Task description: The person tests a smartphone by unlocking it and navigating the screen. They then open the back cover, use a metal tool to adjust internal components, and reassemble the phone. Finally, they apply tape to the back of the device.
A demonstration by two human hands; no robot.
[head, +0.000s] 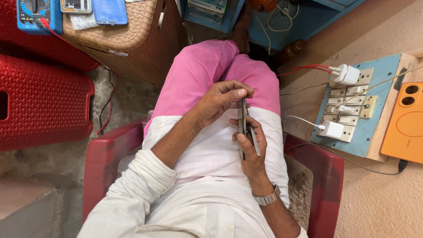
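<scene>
Head view looks straight down on a seated person in white shirt and pink trousers [207,75], sitting in a dark red plastic chair [103,154]. Over the lap, both hands meet on a thin dark smartphone seen edge-on [243,128], held upright on its long edge so that only the narrow side shows.

Right hand [252,147], with a silver metal wristwatch [266,198] on its wrist, cradles the phone from below; its fingers [260,136] are curled closed around the lower part of the device, the thumb lying along one face. A slim pale strip, perhaps a loosened panel or a flat tool, runs just beside the phone in this hand; which it is cannot be told.

Left hand [220,99] comes in from above, fingers bent and pinched shut on the phone's top edge.

At the right, a light blue wooden switchboard [383,70] lies on the floor, carrying two white plug-in chargers [346,74] with red and white leads. An orange rectangular phone back with two camera rings [405,123] lies just beside it. At upper left, a brown woven-pattern plastic stool [132,39] carries a blue-faced phone [110,11]; a blue multimeter [37,13] rests on red plastic stools [44,105] nearby.
</scene>
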